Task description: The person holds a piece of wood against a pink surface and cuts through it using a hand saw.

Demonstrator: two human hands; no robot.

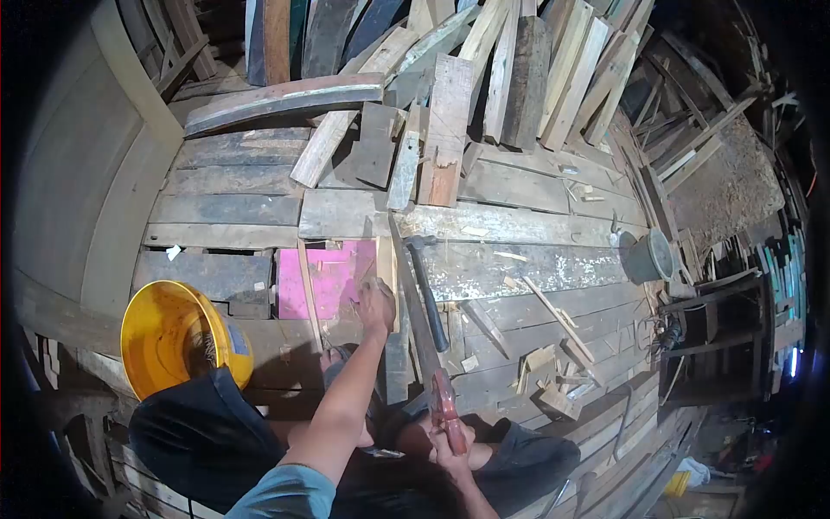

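A: What's the left hand (377, 303) on?

B: It rests on a narrow pale wood strip (386, 275) at the right edge of the pink board (333, 278) — fingers curled down on it, pressing rather than wrapped around. The pink board is flat, its paint scuffed, with a thin lath lying aslant across it.

A: And the right hand (451, 439)?

B: Clenched round the red handle of a handsaw (421, 324). The long dull blade runs up from that grip to just right of the pink board, alongside the strip.

A: Anything lying close?

B: A hammer (430, 290) with a dark handle lies just right of the saw blade, head pointing away from the person. Beyond it, further right of the pink board, offcuts and splinters are scattered on the floor planks (519, 268) — rough, grey, flecked with old white paint.

A: And to the other side?

B: A round yellow plastic bucket (173, 337) stands left of the pink board, beside the person's dark-clad knee. Above the pink board, a heap of stacked boards (484, 78) leans together. Far right of it sits a small grey pot (650, 256).
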